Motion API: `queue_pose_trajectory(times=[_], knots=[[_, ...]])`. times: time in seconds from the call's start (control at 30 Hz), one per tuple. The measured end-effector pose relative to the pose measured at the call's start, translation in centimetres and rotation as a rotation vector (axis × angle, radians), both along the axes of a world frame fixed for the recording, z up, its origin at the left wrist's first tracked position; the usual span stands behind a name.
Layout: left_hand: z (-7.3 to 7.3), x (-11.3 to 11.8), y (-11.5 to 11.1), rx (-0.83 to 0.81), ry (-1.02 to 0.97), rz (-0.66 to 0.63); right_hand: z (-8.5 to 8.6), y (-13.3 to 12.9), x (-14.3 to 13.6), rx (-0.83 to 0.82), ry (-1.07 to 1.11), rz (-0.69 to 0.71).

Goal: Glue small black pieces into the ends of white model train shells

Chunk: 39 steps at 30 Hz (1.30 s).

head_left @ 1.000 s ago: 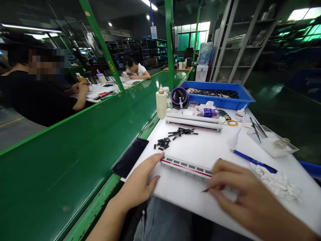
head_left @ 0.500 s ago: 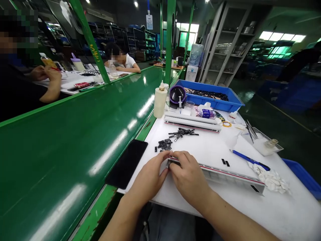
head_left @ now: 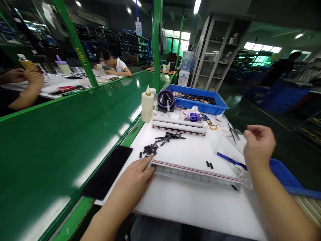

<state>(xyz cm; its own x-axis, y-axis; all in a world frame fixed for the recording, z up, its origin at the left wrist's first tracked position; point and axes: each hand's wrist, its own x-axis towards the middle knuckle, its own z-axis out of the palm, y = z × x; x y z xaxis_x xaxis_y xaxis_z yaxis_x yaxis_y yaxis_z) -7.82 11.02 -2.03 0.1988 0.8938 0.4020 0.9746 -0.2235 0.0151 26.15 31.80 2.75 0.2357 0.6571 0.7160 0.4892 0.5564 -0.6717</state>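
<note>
A long white strip with a red line (head_left: 190, 169) lies across the near part of the white table. At its left end rests my left hand (head_left: 136, 179), thumb and index finger touching the strip, gripping that end. My right hand (head_left: 259, 144) is raised over the table's right side, away from the strip, fingers curled; whatever they may hold is hidden. Two small black pieces (head_left: 209, 164) lie behind the strip, and another black piece (head_left: 234, 187) is at its right end. Loose black pieces (head_left: 150, 149) form piles behind my left hand.
A black phone (head_left: 107, 172) lies at the left edge. Farther back are a second strip (head_left: 179, 127), a cream bottle (head_left: 147, 107) and a blue tray (head_left: 220, 108). A blue pen (head_left: 230, 160) lies at the right. Co-workers sit across the green conveyor (head_left: 75, 134).
My right hand has left the strip's left end and moved far right and up. My left hand has stayed at that end. The whole view has shifted.
</note>
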Motion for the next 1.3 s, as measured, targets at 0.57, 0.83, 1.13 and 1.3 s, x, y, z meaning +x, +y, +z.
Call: queue_pose_trajectory(times=[0.57,0.83,1.13,1.3], knots=[[4.1,2.4,1.6,-0.257,-0.082,0.182,0.6,-1.5,-1.0,-0.523,0.323,0.715],[3.4,2.8,1.2,-0.175,-0.073,0.206,4.6,-6.8,-11.5,-0.587,0.514,1.095],[2.1,2.7,1.1,-0.156,-0.171,0.234,-1.1,-11.3,-16.0,-0.562,0.386,0.908],[2.0,2.8,1.2,-0.211,-0.208,0.234,-1.7,-12.5,-16.1,-0.363,-0.015,0.835]])
